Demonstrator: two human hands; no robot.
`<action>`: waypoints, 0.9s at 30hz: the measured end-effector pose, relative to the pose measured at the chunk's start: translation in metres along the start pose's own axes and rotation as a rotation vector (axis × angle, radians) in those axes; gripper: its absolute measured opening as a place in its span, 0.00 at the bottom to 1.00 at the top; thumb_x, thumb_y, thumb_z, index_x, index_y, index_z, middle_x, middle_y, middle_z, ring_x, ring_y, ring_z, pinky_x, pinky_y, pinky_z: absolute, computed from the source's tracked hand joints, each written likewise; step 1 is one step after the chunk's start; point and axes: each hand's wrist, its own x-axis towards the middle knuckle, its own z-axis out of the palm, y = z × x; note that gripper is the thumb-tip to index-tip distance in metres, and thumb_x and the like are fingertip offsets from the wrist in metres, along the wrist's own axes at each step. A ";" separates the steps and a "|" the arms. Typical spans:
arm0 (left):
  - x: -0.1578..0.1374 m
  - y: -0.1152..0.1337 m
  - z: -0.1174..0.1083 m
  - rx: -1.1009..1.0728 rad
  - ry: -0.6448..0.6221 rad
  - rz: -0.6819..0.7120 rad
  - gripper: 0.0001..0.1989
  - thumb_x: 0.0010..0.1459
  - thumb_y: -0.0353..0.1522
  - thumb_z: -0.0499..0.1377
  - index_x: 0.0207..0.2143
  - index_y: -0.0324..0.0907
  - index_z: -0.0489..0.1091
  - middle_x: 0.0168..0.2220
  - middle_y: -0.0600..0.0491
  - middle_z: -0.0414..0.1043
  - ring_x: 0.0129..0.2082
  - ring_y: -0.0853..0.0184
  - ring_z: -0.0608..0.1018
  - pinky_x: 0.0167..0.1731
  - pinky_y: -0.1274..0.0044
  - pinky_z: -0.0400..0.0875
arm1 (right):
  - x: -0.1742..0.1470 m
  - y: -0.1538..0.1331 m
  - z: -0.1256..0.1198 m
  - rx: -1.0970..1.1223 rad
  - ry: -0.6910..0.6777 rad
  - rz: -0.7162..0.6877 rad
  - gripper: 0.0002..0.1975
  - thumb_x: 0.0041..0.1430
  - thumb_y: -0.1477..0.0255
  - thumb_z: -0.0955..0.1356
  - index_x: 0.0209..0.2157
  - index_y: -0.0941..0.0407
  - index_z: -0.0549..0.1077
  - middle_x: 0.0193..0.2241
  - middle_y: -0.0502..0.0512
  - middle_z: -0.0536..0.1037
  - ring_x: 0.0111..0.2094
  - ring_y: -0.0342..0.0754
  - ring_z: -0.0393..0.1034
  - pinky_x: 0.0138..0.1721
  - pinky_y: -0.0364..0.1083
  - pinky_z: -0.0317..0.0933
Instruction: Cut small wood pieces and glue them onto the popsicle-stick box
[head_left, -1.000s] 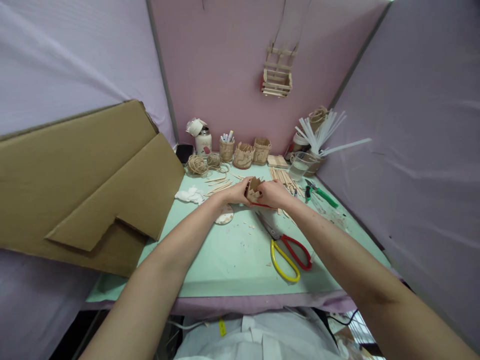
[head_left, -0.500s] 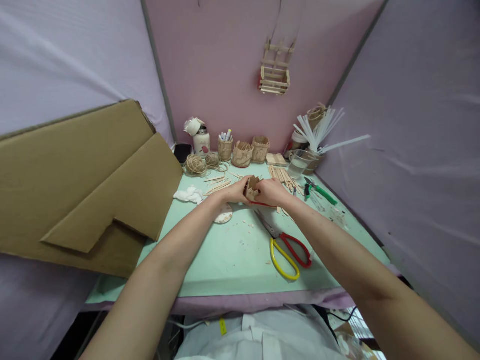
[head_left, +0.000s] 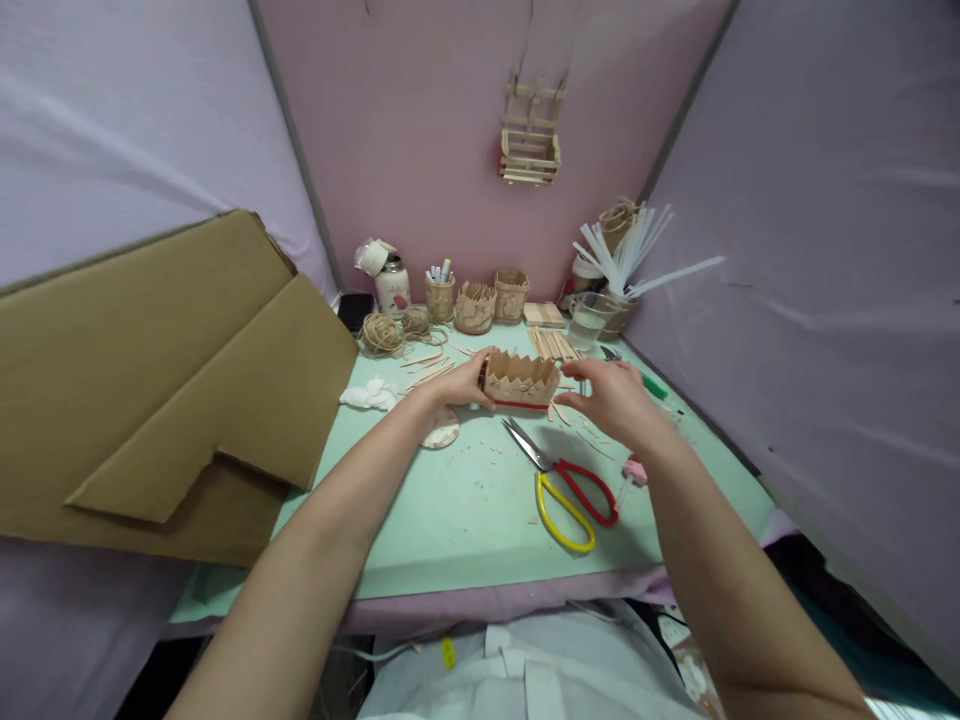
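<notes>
A small box with a jagged, zigzag rim and a red bottom edge (head_left: 520, 384) stands on the table, apparently made of thin wooden pieces. My left hand (head_left: 471, 382) grips its left end, thumb at the front and fingers behind. At the box's right end, my right hand (head_left: 613, 396) is held with thumb and fingers apart, nothing between them; whether a fingertip touches the box I cannot tell. In front of the box lie scissors (head_left: 555, 466) with one red and one yellow handle. A pale round disc (head_left: 441, 428) rests beside my left wrist.
Wooden sticks (head_left: 553, 344), twine balls (head_left: 383, 335), crumpled tissue (head_left: 369, 394) and several jagged-rimmed cups (head_left: 475, 310) lie or stand farther back. White glue sticks (head_left: 630, 255) jut from a pot. Large cardboard (head_left: 187, 370) leans at left. A small wooden swing (head_left: 531, 155) hangs behind.
My right hand has left the box's inside and moved right, its fingers now spread. The box has turned so its long front shows. My left hand still holds it.
</notes>
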 end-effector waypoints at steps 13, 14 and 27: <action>-0.030 0.059 -0.042 0.309 0.328 -0.208 0.18 0.47 0.35 0.59 0.42 0.40 0.71 0.40 0.48 0.73 0.40 0.63 0.73 0.40 0.73 0.66 | -0.103 0.048 0.015 0.380 0.019 0.217 0.13 0.51 0.60 0.64 0.36 0.50 0.73 0.39 0.55 0.78 0.40 0.55 0.70 0.43 0.54 0.59; -0.037 0.065 -0.039 0.325 0.390 -0.202 0.12 0.49 0.35 0.58 0.36 0.40 0.73 0.36 0.49 0.74 0.37 0.65 0.73 0.38 0.74 0.66 | -0.105 0.046 0.017 0.389 0.027 0.206 0.14 0.51 0.59 0.64 0.36 0.50 0.73 0.39 0.55 0.78 0.40 0.55 0.70 0.44 0.54 0.59; -0.086 0.056 -0.023 0.384 0.492 -0.440 0.14 0.50 0.40 0.54 0.23 0.39 0.70 0.17 0.57 0.62 0.19 0.72 0.62 0.21 0.79 0.54 | -0.112 0.002 0.022 0.394 -0.094 -0.016 0.15 0.57 0.60 0.62 0.41 0.52 0.72 0.40 0.55 0.77 0.42 0.54 0.69 0.44 0.53 0.57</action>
